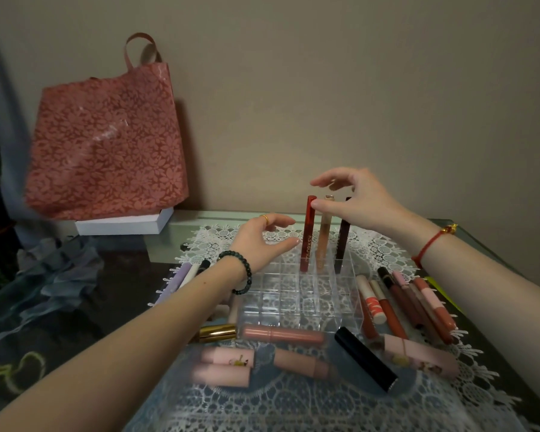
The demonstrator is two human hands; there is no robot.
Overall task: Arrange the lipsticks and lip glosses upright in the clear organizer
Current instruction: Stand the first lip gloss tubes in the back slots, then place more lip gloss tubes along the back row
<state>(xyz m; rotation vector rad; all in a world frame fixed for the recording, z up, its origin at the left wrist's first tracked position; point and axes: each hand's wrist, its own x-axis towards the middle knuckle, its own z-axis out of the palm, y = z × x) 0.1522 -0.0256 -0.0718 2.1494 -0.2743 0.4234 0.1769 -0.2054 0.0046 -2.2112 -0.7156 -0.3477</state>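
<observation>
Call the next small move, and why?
Probably take the right hand off the tall red tube and pick a flat-lying rust gloss tube right of the clear gridded organizer: three tubes already stand in its back row, other cells look unfilled.

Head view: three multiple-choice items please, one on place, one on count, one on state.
1. Where is the red tube? A) far row of the clear organizer B) on the white box C) in the bag
2. How many tubes stand in the organizer? A) one B) three C) six
3. The black lipstick is: A) upright B) lying flat C) held
Answers: A, it stands in a far compartment; B, red, peach tube and dark tube; B, it lies on the lace mat.
</observation>
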